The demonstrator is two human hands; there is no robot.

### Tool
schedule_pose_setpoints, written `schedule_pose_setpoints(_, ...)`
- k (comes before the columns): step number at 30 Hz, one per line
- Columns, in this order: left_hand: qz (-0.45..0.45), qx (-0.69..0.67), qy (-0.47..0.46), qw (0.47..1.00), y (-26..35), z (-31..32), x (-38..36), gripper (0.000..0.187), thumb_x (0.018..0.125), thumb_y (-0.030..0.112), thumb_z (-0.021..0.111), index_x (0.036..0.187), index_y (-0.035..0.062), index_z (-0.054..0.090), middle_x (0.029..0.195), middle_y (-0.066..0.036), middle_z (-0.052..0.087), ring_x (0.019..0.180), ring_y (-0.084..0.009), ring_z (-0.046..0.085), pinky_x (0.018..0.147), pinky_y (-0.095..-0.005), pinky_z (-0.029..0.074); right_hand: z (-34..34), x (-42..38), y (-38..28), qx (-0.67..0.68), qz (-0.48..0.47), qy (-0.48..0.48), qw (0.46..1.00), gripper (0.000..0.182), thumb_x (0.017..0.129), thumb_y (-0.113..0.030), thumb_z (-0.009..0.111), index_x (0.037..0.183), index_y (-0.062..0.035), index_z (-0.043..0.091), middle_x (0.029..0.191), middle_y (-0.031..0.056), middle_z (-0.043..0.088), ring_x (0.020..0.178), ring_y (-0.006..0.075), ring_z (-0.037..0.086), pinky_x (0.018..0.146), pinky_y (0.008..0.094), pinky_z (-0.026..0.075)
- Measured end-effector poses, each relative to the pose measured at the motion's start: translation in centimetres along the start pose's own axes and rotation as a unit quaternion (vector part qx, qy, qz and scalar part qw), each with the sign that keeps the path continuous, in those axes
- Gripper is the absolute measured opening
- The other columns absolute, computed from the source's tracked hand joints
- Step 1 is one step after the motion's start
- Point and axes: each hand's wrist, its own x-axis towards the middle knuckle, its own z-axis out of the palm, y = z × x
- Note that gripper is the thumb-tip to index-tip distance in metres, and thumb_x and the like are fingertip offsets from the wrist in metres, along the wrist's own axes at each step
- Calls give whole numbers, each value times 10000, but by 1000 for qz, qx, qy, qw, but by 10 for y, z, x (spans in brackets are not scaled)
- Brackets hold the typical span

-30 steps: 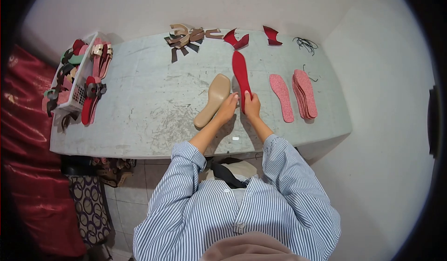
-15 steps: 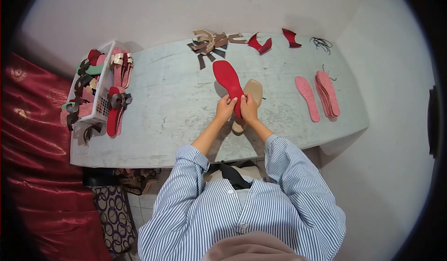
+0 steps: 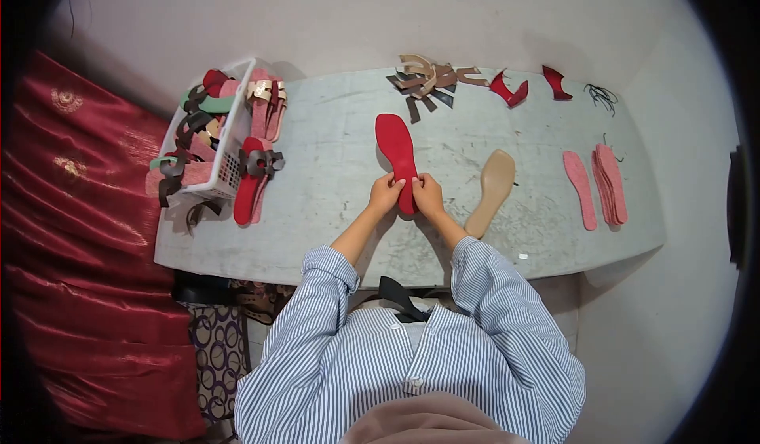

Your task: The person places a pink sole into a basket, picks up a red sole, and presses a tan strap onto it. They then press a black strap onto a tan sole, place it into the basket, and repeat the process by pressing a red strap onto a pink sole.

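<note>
My left hand (image 3: 385, 194) and my right hand (image 3: 428, 196) both grip a red shoe insole (image 3: 395, 141) near its narrow heel end, thumbs on top. Its broad, squared toe end points away from me. The insole appears to be raised a little over the table, with a shadow beside it. Right of my right hand lies a beige shoe sole (image 3: 495, 181), tilted, its lower end close to my right sleeve.
A white basket (image 3: 229, 144) of sandal parts stands at the left, with strapped sandals (image 3: 252, 181) beside it. Strap pieces (image 3: 427, 82), red uppers (image 3: 509, 89) and dark cords (image 3: 602, 97) lie along the back. Pink insoles (image 3: 609, 185) are stacked at the right. A red curtain (image 3: 87, 238) hangs left.
The view has swung left, so the table things appear farther right. My hands have carried the red insole leftward, off the beige sole, which now shows whole.
</note>
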Motion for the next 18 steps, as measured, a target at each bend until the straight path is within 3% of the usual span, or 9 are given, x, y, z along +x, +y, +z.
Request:
schedule_pose_setpoints(4, -9, 84, -10, 996, -3, -22, 12, 270, 783, 121, 576, 1042, 50, 595, 766, -52, 613, 642, -116, 539, 623, -250, 444, 14, 3, -1, -8, 22, 2, 1000, 268, 803, -223, 521, 905, 21, 567, 769, 185, 624, 733, 305, 612, 669, 362, 461)
schedule_pose_setpoints(11, 0, 85, -62, 995, -21, -27, 28, 268, 784, 118, 581, 1040, 45, 595, 781, -65, 622, 668, -115, 552, 624, -258, 450, 12, 10, 4, -50, 41, -36, 997, 261, 794, -224, 530, 884, 17, 576, 776, 185, 622, 734, 311, 607, 677, 368, 457)
schedule_pose_setpoints(14, -42, 8, -78, 996, -31, -27, 35, 248, 793, 116, 576, 1023, 28, 601, 798, -67, 626, 676, -119, 555, 630, -259, 452, 11, 11, 6, -66, 44, -48, 996, 263, 795, -231, 533, 881, 15, 573, 767, 183, 618, 728, 317, 601, 668, 371, 454)
schedule_pose_setpoints(16, -126, 20, -130, 983, -20, -31, 35, 254, 843, 115, 533, 1070, 5, 566, 899, -45, 609, 771, -107, 563, 675, -236, 451, 11, 11, 7, -82, 35, -45, 995, 260, 796, -234, 534, 875, 12, 570, 761, 182, 614, 727, 319, 598, 663, 373, 453)
schedule_pose_setpoints(18, -127, 2, -122, 984, -16, -31, 32, 236, 821, 116, 555, 1025, 3, 590, 840, -38, 610, 724, -102, 552, 653, -239, 449, 12, 10, 7, -98, 25, -45, 994, 258, 796, -237, 536, 868, 9, 567, 755, 181, 611, 725, 322, 596, 657, 375, 451)
